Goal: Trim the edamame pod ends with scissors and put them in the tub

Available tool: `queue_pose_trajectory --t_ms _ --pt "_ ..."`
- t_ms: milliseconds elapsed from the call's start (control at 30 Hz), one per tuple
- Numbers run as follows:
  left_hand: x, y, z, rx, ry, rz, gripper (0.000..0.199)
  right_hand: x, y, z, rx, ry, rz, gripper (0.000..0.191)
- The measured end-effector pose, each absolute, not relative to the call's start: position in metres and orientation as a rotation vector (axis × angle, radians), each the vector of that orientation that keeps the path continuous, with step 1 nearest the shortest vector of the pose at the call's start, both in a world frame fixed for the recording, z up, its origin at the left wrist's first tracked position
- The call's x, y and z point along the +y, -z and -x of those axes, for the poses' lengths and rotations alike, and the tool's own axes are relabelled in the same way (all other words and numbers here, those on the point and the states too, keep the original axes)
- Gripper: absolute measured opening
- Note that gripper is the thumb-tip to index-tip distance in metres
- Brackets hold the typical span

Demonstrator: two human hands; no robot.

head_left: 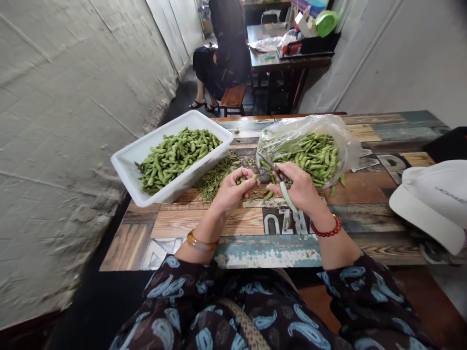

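Observation:
My left hand [235,189] is closed on green soybean pods [241,181], one tip poking out between thumb and forefinger. Scissors [286,195] with a pale green handle are in my right hand [297,187], their blades parted and one beside that pod tip. To the left stands a white plastic tub [146,197] with a heap of pods [178,155] in it. A clear plastic bag [346,141], lying on its side behind my right hand, holds more pods [321,155]. Small green trimmings [213,182] are piled between tub and bag.
The patchwork wood-print table [241,255] runs beneath everything. A white cap [434,194] lies at its right end. A rough pale wall [73,121] closes off the left side. Beyond the table a person [229,43] sits on a wooden bench [233,97] near another cluttered table [262,34].

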State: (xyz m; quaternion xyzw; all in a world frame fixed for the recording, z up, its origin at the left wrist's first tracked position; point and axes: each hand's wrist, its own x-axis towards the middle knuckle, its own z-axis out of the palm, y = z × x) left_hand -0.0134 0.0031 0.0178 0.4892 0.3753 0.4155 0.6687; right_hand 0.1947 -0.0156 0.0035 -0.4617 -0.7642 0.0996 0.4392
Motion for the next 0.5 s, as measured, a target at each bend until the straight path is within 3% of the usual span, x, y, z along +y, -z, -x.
queue_pose_trajectory --t_ms 333,500 --pt "0.003 -0.009 0.019 0.925 -1.022 -1.109 0.034 -0.023 -0.002 -0.183 -2.140 -0.399 1.109 0.064" --pt "0.000 -0.010 0.018 0.937 -1.013 -1.295 0.027 -0.024 -0.002 -0.183 -2.163 -0.383 1.116 0.060"
